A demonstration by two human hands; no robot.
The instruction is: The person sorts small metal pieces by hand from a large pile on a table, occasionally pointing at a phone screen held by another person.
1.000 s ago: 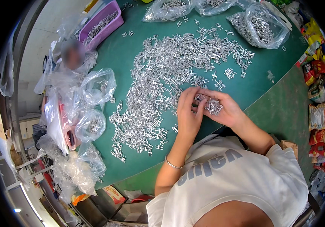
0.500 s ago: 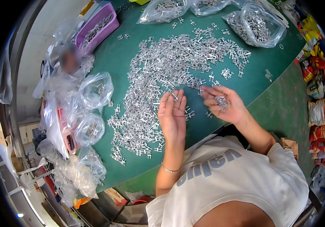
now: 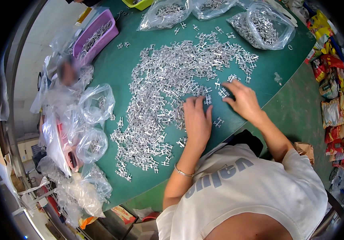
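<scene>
A broad heap of small silver H-shaped metal pieces (image 3: 160,88) covers the middle of the green table (image 3: 140,186). Palm down, my left hand (image 3: 198,122) rests at the heap's near right edge, its thumb apart and its fingertips among the pieces. To its right, my right hand (image 3: 243,101) curves over a small cluster of metal pieces (image 3: 223,93), thumb and fingers apart. Nothing shows in either hand, though the undersides are hidden. A few loose metal pieces (image 3: 218,122) lie between my hands and the table's near edge.
Clear plastic bags (image 3: 166,14) of metal pieces stand along the far side, one bulky bag (image 3: 262,28) at far right. A purple bin (image 3: 96,40) holds more pieces at far left. Open plastic bags (image 3: 96,104) line the left edge. Colourful packets (image 3: 334,110) are stacked off the right side.
Both hands have turned from palms up to palms down. The pieces in my right hand have been let go, and a cluster lies on the table under it. My left hand has shifted right.
</scene>
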